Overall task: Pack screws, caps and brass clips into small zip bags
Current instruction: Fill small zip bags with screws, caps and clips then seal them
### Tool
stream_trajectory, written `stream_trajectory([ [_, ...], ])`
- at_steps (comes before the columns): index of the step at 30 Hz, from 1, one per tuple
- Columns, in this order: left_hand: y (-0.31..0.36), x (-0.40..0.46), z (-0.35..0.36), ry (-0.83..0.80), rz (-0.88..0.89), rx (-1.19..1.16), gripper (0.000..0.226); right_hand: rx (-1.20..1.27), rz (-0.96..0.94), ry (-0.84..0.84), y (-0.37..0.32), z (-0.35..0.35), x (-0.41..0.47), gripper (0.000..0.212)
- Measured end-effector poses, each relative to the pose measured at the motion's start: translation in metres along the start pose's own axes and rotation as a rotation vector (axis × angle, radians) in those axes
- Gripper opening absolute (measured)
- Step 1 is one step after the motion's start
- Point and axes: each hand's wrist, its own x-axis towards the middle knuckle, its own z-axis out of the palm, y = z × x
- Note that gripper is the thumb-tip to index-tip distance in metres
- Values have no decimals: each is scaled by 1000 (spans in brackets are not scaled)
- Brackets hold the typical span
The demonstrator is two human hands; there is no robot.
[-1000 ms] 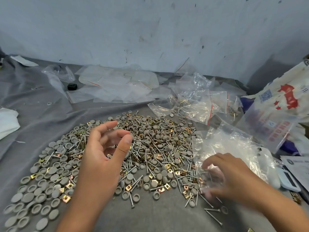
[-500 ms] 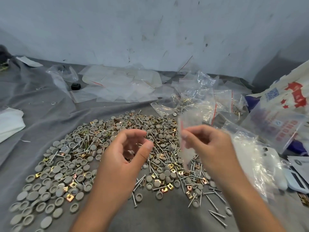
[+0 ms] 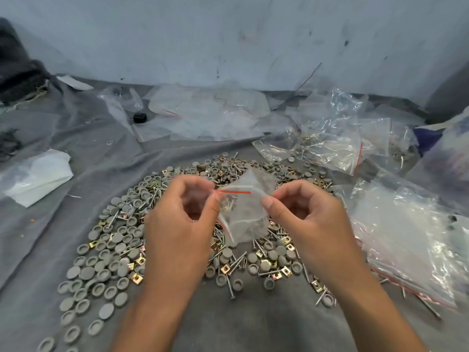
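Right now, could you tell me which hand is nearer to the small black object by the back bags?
Left. The left hand sits below-right of the black object; the right hand is farther right.

Grey cloth [image 3: 63, 138] covers the surface — a small black cap-like object [image 3: 140, 117] lies near a crumpled white sheet [image 3: 38, 176].

Left hand [image 3: 177, 224], right hand [image 3: 302, 214] pinch small zip bag [image 3: 243, 212] above screws [image 3: 236, 265].

pale bluish wall [image 3: 228, 34] at the back, pretty scuffed, dark marks and scratches all over it. everything sits on a wrinkled grey cloth [image 3: 83, 138] running right up to the wall. light's soft and even
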Motion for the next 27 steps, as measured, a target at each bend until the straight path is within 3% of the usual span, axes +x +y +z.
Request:
stream_trajectory([
  [3, 1, -2, 1, 117, 109, 98, 21, -120, -63, -39, 8, -9, -4, 16],
  [6, 3, -6, 4, 134, 284, 271, 14, -306, -7, -203, 20, -19, -4, 11],
  [10, 2, -6, 5, 138, 395, 307, 22, -922, 54, -431, 47, -34, -4, 17],
  [17, -1, -6, 11, -54, 429, 423, 27, -953, 27, -483, 53, -34, -8, 16],
  [23, 1, -10, 15, -210, 230, 350, 45, -969, 3, -469, 51, -32, -10, 21],
  [27, 2, -12, 18, -210, 175, 277, 50, -993, 16, -471, 48, -32, -10, 13],
])
